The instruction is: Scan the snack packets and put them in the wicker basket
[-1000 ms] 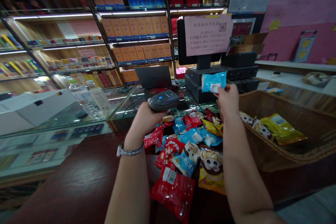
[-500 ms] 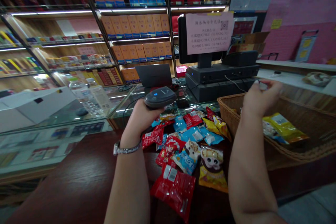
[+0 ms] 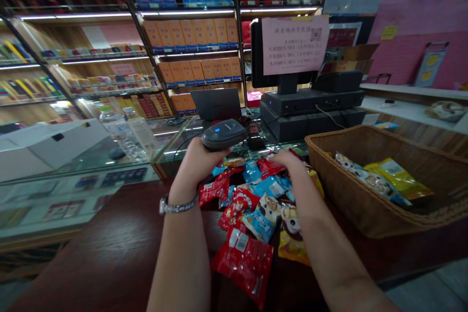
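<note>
My left hand (image 3: 197,162) is wrapped around the handle of a dark grey barcode scanner (image 3: 224,134), which shows a lit blue light and hovers over the counter's left side. Toward the back of a pile of snack packets, my right hand (image 3: 287,158) has its fingers bent together on the upper edge of a red snack packet (image 3: 268,167); the fingertips are partly hidden. Nearer me lie a large red packet (image 3: 244,263), a blue packet (image 3: 262,219) and a yellow packet (image 3: 290,239), partly covered by my right forearm.
At the right stands a wicker basket (image 3: 341,204) holding a few packets, including a yellow one (image 3: 398,178). Behind the pile are a monitor (image 3: 257,53) with a paper sign, and a laptop (image 3: 216,104). Plastic bottles (image 3: 122,129) and a white box (image 3: 47,144) occupy the left glass counter.
My right hand has moved left from above the basket to the packet pile. Another packet now shows inside the basket. My left hand keeps the scanner in nearly the same place.
</note>
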The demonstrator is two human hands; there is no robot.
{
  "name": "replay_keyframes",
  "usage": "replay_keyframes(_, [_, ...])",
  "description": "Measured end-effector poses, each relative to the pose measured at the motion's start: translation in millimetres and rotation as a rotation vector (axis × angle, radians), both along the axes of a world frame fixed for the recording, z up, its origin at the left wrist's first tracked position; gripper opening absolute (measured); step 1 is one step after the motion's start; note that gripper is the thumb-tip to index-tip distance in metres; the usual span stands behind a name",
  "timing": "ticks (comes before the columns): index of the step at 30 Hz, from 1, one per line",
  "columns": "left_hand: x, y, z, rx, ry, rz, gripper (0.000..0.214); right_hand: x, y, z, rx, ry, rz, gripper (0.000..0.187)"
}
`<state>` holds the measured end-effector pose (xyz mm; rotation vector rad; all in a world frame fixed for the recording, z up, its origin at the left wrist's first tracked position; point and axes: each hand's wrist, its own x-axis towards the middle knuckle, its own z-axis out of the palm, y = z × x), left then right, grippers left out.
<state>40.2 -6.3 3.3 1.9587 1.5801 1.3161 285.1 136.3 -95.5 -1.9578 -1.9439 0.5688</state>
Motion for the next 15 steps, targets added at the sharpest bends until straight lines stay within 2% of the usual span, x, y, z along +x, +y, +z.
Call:
replay_keyframes(5, [-6.9,0.2,-1.3,-0.005,-0.014,0.026,0.029,-6.2,0.8,-5.1,-0.127,-0.038,0.022,0.045])
replay_keyframes(8, [-11.8,-1.7,0.4,-0.006,-0.052,0.052,0.026,-4.3,3.1,-3.1,-0.148,-0.010,0.032,0.035])
replay_keyframes(11, [-15.8,-4.5,3.9,-0.009,-0.100,0.070,0.022,-1.6,0.0,3.5,-0.195,0.072,0.058,0.024])
replay_keyframes(15, [-20.8,-7.3,7.0,0.015,-0.135,0.075,0.019,7.5,-13.5,20.7,-0.200,0.180,0.080,0.028])
